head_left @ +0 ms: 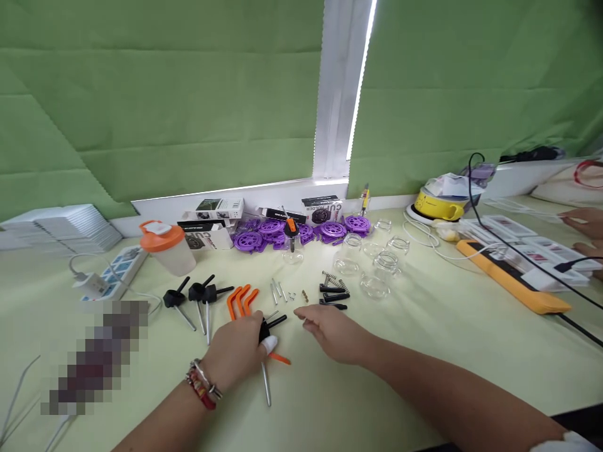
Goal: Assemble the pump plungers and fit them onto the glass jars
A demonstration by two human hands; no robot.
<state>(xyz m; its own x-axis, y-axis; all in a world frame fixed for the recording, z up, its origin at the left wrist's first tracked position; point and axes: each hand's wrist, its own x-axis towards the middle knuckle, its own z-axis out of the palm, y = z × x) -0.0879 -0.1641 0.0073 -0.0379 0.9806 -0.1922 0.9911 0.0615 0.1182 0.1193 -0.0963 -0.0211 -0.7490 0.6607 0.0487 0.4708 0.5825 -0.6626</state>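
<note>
**Black-headed metal pin held at table level; right hand poised over loose small parts**

Black-headed metal pin (266, 361) is gripped by the left hand (235, 355), whose fingers are closed around the black plastic head while the steel shaft points down toward the near table edge. An orange clip (280, 358) is seen just beside the thumb, touching or nearly touching the pin; whether it is already fitted to the pin cannot be told. The right hand (332, 333) is held open and palm-down just above the pale green table (424, 351), fingers loosely extended toward the left, with nothing gripped.

Close to the hands the following are noted: three further orange clips (241, 300) beyond the left hand, three more black-headed pins (198, 301) to their left, short steel rods (277, 290), a few small screws (301, 295), springs (332, 279) and black brackets (334, 297) beyond the right hand. Clear glass jars (377, 267) and purple wheel-like discs (301, 231) are set further back. Another person's hand (586, 223) is seen at the far right edge.

The step in hand is judged to be an assembly of a pin with its orange clip, at an early stage, since most parts lie unassembled. A precise pinch of a small loose part by the right hand is judged to be called for next, with the pin kept steady in the left.
</note>
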